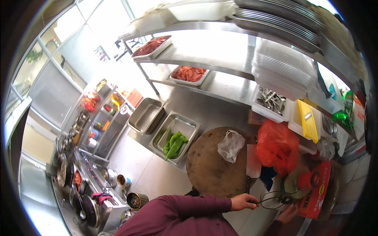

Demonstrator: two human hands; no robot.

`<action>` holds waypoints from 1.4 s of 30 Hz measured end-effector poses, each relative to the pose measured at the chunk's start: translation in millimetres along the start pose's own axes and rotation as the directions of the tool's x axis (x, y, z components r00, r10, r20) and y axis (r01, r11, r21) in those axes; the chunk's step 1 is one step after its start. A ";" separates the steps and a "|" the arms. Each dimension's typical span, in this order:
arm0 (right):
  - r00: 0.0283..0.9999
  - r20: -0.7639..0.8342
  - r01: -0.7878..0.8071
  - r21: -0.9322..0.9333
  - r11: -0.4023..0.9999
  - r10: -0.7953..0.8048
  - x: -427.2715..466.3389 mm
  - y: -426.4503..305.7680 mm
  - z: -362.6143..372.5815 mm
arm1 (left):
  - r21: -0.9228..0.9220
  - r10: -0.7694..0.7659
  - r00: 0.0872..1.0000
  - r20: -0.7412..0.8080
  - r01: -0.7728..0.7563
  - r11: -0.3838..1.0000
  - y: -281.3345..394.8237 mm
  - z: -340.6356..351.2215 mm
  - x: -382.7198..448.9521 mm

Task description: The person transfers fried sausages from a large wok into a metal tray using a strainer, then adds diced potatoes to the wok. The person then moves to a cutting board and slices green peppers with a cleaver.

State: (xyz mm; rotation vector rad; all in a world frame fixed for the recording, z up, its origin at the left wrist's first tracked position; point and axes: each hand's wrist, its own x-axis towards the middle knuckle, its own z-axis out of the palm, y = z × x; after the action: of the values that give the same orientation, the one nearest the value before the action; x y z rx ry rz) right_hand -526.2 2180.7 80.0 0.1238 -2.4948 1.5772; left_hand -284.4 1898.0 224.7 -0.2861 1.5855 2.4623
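Note:
My left hand, in a maroon sleeve, pinches a thin black cable that loops to the right. My right hand is blurred at the lower right, beside a small black device or plug at the cable's other end; its grip cannot be made out. A red printed box lies just beyond it. Left of the box is a round wooden chopping block with a crumpled clear plastic bag and a cleaver at its right edge. A red plastic bag stands beside the cleaver.
Long green peppers lie in a steel pan, with an empty steel pan beside it. Shelves above hold trays of red meat, a bin of spoons and stacked clear containers. A stove with pans stands at lower left.

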 end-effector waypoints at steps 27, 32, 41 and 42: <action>0.726 0.506 0.547 -0.014 0.837 -0.466 -66.0 -357.2 121.6 | 0.352 0.391 0.788 -0.475 -0.237 0.906 -28.8 -149.9 -112.1; 0.751 0.485 0.523 -0.024 0.852 -0.448 -73.4 -365.1 132.4 | 0.236 0.343 0.772 -0.535 -0.253 0.938 -10.0 -157.4 -181.8; 0.806 0.499 0.307 0.109 0.945 -0.319 -73.1 -337.3 154.6 | 0.037 0.223 0.747 -0.626 -0.257 0.966 -50.7 -197.8 -291.2; 0.811 0.507 0.263 0.126 0.956 -0.290 -74.5 -324.6 159.4 | -0.025 0.169 0.753 -0.636 -0.239 0.971 -51.1 -195.2 -305.2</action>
State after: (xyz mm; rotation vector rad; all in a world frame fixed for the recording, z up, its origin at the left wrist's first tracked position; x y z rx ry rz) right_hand -416.2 1894.8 286.1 1.0086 -2.6368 1.6420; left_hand 33.5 1721.9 182.4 -1.1255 1.7887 2.8003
